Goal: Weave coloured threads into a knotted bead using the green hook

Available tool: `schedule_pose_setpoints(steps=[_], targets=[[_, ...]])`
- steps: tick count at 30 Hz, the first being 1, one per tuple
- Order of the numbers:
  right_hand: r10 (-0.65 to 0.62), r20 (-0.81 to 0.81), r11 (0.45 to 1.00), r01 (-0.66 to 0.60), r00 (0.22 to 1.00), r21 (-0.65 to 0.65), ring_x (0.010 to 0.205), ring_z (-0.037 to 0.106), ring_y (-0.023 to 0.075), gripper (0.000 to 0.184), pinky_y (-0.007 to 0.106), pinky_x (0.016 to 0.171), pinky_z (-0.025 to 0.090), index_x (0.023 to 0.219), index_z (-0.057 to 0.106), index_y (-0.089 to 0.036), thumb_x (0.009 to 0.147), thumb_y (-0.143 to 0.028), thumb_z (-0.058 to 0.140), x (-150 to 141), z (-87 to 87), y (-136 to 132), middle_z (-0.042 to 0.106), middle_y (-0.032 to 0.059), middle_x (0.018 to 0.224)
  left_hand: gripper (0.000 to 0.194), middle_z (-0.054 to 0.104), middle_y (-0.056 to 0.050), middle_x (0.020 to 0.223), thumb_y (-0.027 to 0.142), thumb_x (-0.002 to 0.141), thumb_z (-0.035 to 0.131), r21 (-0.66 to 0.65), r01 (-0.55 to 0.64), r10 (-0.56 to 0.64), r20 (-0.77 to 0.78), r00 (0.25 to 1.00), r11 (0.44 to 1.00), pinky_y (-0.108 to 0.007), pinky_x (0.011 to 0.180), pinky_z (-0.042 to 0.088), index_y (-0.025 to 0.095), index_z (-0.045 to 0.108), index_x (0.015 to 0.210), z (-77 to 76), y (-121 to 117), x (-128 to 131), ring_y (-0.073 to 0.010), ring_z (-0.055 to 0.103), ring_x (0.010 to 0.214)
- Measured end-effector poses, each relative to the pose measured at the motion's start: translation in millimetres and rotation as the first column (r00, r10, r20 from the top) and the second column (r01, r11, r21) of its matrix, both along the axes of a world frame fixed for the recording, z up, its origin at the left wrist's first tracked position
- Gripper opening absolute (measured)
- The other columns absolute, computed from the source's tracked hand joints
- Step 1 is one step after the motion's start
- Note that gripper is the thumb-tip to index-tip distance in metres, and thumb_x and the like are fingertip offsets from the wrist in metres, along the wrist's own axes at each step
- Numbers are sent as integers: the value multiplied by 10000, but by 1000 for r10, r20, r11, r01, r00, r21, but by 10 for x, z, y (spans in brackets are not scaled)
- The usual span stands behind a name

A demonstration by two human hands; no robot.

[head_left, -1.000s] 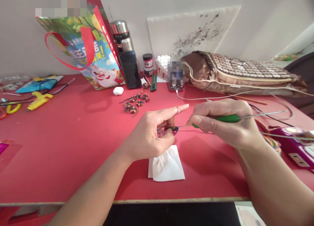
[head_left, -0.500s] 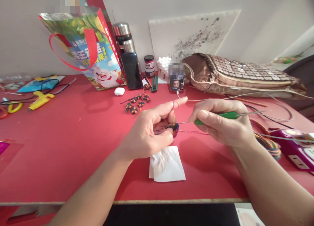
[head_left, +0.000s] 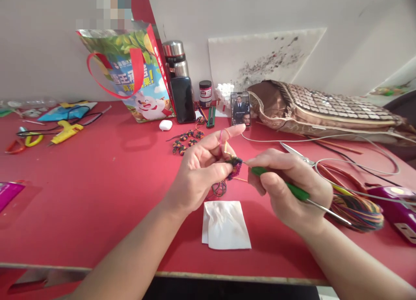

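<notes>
Between thumb and fingers, my left hand [head_left: 199,172] pinches a small multicoloured crochet piece [head_left: 234,167]. Yarn [head_left: 225,146] loops around its raised index finger and runs down to the piece. My right hand [head_left: 290,185] is closed around the green handle of a crochet hook [head_left: 297,191]. The hook's thin tip meets the right edge of the crochet piece; its other metal end points down to the right. A loose tangle of yarn [head_left: 219,188] hangs below my left hand. Under that lies a folded white tissue [head_left: 227,225] on the red table [head_left: 81,196].
Scissors [head_left: 297,152] and a yarn skein [head_left: 357,211] lie right, near a purple power strip [head_left: 394,209]. Small crocheted balls [head_left: 182,144], a playing phone [head_left: 240,108], a dark phone [head_left: 183,99] and a shopping bag [head_left: 136,74] stand behind. A yellow glue gun [head_left: 66,132] lies left.
My right hand has turned the hook, so its rear end now points down to the right instead of level. The yarn tangle and scissors have come into sight; the camera view has shifted slightly.
</notes>
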State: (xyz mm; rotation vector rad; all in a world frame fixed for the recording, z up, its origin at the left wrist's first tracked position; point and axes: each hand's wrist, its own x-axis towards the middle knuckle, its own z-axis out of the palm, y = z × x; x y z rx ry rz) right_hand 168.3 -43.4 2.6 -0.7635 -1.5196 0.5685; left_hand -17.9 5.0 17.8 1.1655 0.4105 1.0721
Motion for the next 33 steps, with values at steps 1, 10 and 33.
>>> schedule_pose_setpoints(steps=[1, 10, 33], targets=[[-1, -8, 1000, 1, 1000, 3, 574, 631, 162, 138, 321, 508, 488, 1102, 845, -270, 1076, -360, 743, -14, -8, 4, 760, 40, 784, 461, 657, -1, 850, 178, 852, 824, -7, 1, -1, 13, 1000, 1000, -229, 626, 479, 259, 837, 1305, 0, -5, 12, -105, 534, 699], [-23, -17, 999, 23, 1000, 45, 601, 637, 128, 206, 273, 528, 508, 1196, 826, -249, 1107, -382, 697, -65, -77, 34, 723, 14, 804, 482, 672, 5, 868, 159, 865, 859, -76, -64, 62, -26, 998, 995, -224, 680, 511, 270, 828, 1334, 24, -75, 66, -114, 585, 752], [304, -720, 574, -723, 624, -385, 350, 160, 40, 448, 171, 336, 158, 706, 743, -184, 970, -540, 811, 31, -30, 235, 388, -96, 430, 590, 566, 10, 808, 45, 777, 787, -70, 133, -144, -202, 969, 989, -237, 595, 420, 281, 857, 1313, 114, -116, 31, -102, 471, 692]])
